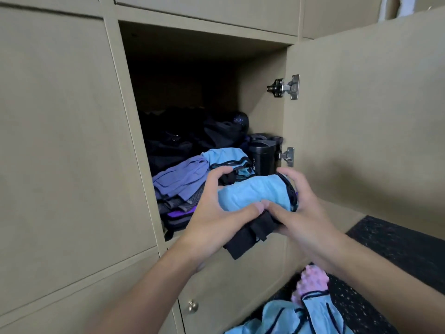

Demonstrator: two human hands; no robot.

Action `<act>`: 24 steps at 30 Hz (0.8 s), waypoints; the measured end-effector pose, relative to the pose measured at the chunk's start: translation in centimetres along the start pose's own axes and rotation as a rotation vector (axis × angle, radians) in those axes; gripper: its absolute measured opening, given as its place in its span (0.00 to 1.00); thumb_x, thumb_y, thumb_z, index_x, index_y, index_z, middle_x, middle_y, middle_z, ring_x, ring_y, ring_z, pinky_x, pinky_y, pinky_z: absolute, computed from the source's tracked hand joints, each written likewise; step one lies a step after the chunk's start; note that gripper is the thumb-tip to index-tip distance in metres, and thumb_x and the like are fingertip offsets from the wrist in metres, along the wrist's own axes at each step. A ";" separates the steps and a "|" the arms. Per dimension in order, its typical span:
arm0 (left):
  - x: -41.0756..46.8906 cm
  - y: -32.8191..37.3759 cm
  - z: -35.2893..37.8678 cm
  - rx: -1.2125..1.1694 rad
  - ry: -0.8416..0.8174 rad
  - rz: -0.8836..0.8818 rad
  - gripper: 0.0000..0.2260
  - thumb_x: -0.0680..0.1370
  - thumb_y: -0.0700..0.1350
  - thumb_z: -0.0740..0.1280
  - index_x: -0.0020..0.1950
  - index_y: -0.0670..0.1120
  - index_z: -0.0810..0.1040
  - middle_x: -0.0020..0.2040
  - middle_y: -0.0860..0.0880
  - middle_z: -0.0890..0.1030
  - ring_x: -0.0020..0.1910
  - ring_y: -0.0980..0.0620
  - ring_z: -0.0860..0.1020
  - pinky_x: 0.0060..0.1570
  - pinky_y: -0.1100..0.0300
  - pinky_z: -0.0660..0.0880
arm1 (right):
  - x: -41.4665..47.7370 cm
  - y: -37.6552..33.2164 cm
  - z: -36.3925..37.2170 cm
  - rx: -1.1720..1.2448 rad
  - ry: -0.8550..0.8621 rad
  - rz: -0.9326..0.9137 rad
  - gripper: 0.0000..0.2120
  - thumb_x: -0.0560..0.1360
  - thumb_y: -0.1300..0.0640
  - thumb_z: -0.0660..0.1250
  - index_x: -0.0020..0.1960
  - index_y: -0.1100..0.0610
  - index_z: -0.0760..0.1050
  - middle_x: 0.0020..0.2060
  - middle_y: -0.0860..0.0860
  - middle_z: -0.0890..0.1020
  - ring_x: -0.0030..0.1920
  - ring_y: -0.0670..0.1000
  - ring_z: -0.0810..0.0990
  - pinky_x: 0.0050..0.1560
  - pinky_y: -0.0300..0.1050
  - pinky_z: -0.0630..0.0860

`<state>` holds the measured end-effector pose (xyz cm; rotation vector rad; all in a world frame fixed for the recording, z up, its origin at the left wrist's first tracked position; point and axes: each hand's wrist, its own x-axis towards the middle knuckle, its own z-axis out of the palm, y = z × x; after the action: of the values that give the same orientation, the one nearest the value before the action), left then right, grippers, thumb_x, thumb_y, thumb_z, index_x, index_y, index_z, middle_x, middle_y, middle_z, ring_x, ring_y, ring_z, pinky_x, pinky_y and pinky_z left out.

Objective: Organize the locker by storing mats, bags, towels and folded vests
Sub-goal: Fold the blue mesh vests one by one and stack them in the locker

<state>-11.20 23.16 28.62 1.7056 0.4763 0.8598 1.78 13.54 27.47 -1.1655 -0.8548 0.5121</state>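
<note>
The left hand (216, 210) and the right hand (303, 213) together grasp a folded light-blue vest (252, 192) at the centre of the frame. The fingers of both curl over its far edge and the thumbs meet on its near side. A black garment (250, 235) hangs from beneath the bundle, below the thumbs.

The vest sits just in front of the open locker (260, 104), level with its shelf and not yet inside. A stack of folded clothes (180, 186) fills the shelf's left front, and a second folded blue vest (226, 155) lies behind the hands. A black bottle (262, 157) stands at the right wall, with dark bags (192, 136) heaped at the back.

The free space looks narrow, so a push forward could tip the bottle or shove the stack askew. The dangling black piece may catch on the shelf's front lip and pull the fold open. Easing either grip too soon would likely let the vest sag and unroll.

More loose blue vests (284, 317) wait at the bottom of the frame.
</note>
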 end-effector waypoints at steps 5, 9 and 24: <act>4.0 -0.8 -1.1 0.176 0.077 0.066 0.17 0.72 0.52 0.75 0.55 0.66 0.73 0.60 0.61 0.70 0.58 0.67 0.71 0.46 0.71 0.72 | 5.5 1.2 1.5 -0.028 0.080 -0.004 0.22 0.74 0.65 0.72 0.62 0.47 0.73 0.54 0.49 0.78 0.48 0.48 0.82 0.37 0.44 0.82; 8.2 -0.7 -2.3 0.339 0.091 0.163 0.21 0.74 0.52 0.74 0.64 0.62 0.71 0.61 0.62 0.66 0.60 0.71 0.68 0.47 0.80 0.67 | 10.4 0.9 2.4 -0.066 0.086 -0.015 0.20 0.75 0.61 0.72 0.63 0.46 0.73 0.54 0.47 0.79 0.53 0.52 0.82 0.43 0.47 0.83; 20.4 -6.6 -5.0 1.106 0.122 0.231 0.32 0.79 0.62 0.62 0.79 0.55 0.57 0.78 0.54 0.45 0.76 0.52 0.45 0.74 0.55 0.51 | 24.0 4.4 3.7 -1.141 0.063 -0.378 0.17 0.78 0.51 0.67 0.65 0.51 0.70 0.57 0.50 0.66 0.48 0.52 0.76 0.43 0.50 0.78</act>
<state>-0.89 42.61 29.17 2.7599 0.9622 0.9316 13.38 35.02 31.39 -1.9548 -1.3269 -0.4127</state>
